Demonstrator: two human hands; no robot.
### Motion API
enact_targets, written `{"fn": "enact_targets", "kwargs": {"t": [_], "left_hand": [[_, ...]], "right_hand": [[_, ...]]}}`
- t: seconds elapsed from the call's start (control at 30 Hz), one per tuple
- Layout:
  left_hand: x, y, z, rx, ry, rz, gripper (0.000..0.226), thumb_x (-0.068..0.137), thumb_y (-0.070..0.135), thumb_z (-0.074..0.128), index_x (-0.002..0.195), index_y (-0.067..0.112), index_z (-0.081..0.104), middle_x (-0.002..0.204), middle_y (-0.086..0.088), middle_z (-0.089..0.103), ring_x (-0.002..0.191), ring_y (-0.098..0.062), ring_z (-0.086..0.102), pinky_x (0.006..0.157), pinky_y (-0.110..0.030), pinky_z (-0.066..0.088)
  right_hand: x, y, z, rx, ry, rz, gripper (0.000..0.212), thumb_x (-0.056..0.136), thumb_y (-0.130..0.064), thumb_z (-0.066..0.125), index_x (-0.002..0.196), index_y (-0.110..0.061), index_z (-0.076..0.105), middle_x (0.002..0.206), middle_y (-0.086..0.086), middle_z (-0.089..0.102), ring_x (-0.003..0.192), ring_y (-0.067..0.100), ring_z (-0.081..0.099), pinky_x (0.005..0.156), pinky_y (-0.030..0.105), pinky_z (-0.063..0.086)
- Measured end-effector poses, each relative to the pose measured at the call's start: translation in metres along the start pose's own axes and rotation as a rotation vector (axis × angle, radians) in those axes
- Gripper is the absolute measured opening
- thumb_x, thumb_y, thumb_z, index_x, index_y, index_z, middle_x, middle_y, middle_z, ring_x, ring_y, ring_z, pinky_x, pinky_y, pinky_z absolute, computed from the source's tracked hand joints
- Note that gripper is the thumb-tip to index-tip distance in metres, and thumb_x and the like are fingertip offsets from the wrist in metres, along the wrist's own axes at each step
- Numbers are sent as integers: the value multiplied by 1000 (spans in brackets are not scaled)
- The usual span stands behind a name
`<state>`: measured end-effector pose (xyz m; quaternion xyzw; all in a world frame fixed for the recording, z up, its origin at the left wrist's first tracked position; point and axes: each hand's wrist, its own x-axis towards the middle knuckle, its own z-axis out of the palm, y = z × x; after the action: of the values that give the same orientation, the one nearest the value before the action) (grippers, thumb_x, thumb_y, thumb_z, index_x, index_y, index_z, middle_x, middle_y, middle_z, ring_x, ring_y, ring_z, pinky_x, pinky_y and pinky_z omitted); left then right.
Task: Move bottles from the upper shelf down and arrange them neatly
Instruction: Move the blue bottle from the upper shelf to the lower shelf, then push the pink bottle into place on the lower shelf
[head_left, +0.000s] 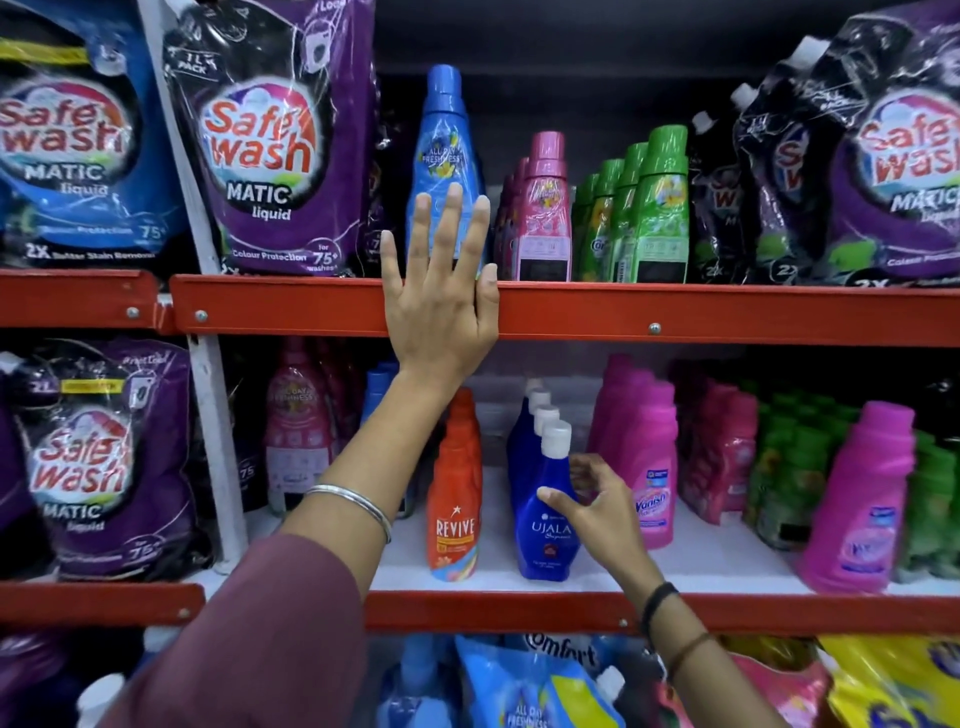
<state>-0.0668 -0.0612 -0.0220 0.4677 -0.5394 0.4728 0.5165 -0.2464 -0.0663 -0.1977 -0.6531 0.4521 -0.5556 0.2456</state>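
A tall blue bottle (444, 135) stands on the upper shelf (675, 312). My left hand (441, 291) is raised flat in front of it, fingers spread, covering its lower half and the red shelf edge; it holds nothing. On the lower shelf (727, 566) a dark blue Ujala bottle (540, 540) heads a row of like bottles. My right hand (597, 504) sits at its right side, thumb on the shoulder and fingers curled behind the neck. A red Revive bottle (454, 499) stands just to its left.
The upper shelf also carries pink bottles (545, 218), green bottles (654, 218) and Safewash pouches (270, 156) on both sides. Pink Vanish bottles (652, 467), green bottles (789, 478) and pouches (98, 467) fill the lower shelf. More pouches lie below.
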Motion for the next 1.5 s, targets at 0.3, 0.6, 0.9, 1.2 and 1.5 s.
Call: {"fn": "enact_targets", "kwargs": {"t": [0.3,0.6,0.9,1.2,1.5], "left_hand": [[0,0,1,9,22,7,51,98,33,30,148,22,34,155,-4,34,145,-25,26,117,-52,13],[-1,7,-4,5,-60,-16,52,99,34,28,149,22,28,158,-3,28,147,-24,21,117,-53,5],[6,68,-4,-116,-126,20,56,98,39,31,150,22,26,159,-2,25,148,-20,18,118,-49,1],[8,78,14,-85,-115,-8,54,97,38,32,149,25,27,158,-1,27,146,-19,23,109,-64,17],[8,76,17,-66,-60,6,52,98,35,37,149,26,29,158,0,27,146,-19,23,109,-68,14]], "right_hand": [[1,2,5,-24,-58,-1,46,77,-21,74,119,-13,55,106,-7,61,94,7,57,66,6,43],[0,10,-11,-11,-120,-2,51,78,-21,74,125,-13,54,118,1,65,108,16,61,84,16,47],[-4,21,-106,17,429,-161,31,83,-15,69,112,-12,59,111,10,66,103,24,63,90,28,51],[0,77,-201,-286,870,-33,72,78,-22,74,136,-2,35,138,25,42,130,37,36,106,46,30],[-2,112,-214,-433,685,315,81,68,-35,79,128,1,38,124,28,51,111,46,52,86,54,47]]}}
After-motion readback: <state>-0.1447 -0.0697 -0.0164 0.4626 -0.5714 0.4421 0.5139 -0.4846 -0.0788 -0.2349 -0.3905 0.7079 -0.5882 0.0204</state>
